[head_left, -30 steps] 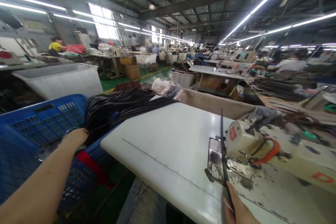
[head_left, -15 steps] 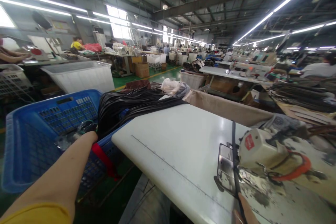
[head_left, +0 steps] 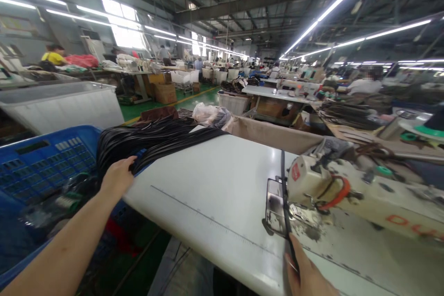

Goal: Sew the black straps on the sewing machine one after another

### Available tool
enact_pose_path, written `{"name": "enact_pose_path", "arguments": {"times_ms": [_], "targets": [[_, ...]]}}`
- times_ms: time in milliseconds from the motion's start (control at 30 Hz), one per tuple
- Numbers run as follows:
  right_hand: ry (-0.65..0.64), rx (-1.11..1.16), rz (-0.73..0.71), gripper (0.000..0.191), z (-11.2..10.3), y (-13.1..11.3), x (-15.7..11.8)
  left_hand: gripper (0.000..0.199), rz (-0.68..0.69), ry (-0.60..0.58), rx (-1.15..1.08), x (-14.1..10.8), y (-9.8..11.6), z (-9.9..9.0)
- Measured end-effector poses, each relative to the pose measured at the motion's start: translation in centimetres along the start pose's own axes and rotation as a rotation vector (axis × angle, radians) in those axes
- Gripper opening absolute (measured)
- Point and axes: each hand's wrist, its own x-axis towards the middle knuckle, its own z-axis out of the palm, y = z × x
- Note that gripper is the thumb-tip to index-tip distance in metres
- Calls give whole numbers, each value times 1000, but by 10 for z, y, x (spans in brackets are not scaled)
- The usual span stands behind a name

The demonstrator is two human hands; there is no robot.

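My right hand (head_left: 307,270) pinches a narrow black strap (head_left: 286,203) near its lower end. The strap runs away from me over the metal plate (head_left: 275,206), beside the head of a white sewing machine (head_left: 312,185). At the table's left corner, my left hand (head_left: 118,178) has its fingers curled against a thick bundle of black straps (head_left: 149,136). Whether a strap is between those fingers is hidden. The bundle drapes from the blue basket side onto the white tabletop (head_left: 215,180).
A blue plastic basket (head_left: 62,141) stands at left, with plastic-wrapped items and a spool inside. Beyond the table is a beige fabric-sided bin (head_left: 274,129). A large white bin (head_left: 65,106) stands farther left. Other workers sit at machines in the background.
My left hand has come up from inside the blue basket area to the table corner by the straps. The view has turned right, and more of my right hand shows on the strap.
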Motion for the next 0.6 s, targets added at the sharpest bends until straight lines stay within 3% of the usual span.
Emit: {"name": "enact_pose_path", "arguments": {"times_ms": [67,133,267,433,600], "targets": [[12,-75,18,53,-2,-6,-3,47,152,68,-159,-6,34,11],[14,-112,37,50,-4,-14,-5,32,286,63,-279,-18,72,23],[30,-129,67,46,-7,-23,-7,37,560,-115,-381,-59,153,46],[46,-110,53,45,-8,-24,-8,27,877,-341,-611,-134,249,63],[-5,-81,83,47,-11,-26,-10,51,1101,-437,-526,-200,315,63]]}}
